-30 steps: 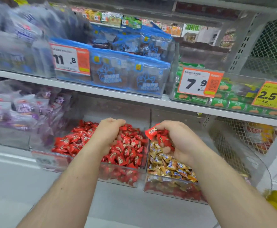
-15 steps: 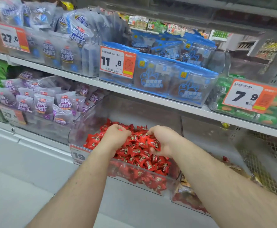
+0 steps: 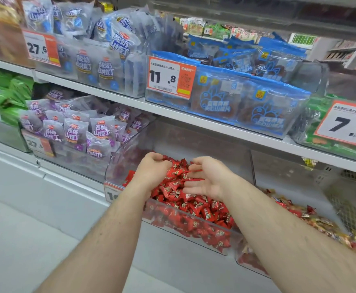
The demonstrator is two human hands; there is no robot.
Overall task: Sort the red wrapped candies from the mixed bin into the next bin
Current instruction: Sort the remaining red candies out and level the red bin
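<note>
Over the red bin (image 3: 194, 224), both hands sit on the red candies (image 3: 196, 206). L hand (image 3: 151, 172) is at the pile's left, fingers curled down into the wrappers, prob gripping some. R hand (image 3: 206, 178) is just right of it, palm facing left, fingers spread & loose, tips touching candies, nothing gripped. Mixed bin (image 3: 255, 263) stands right of the red bin w/ gold & a few red candies
</note>
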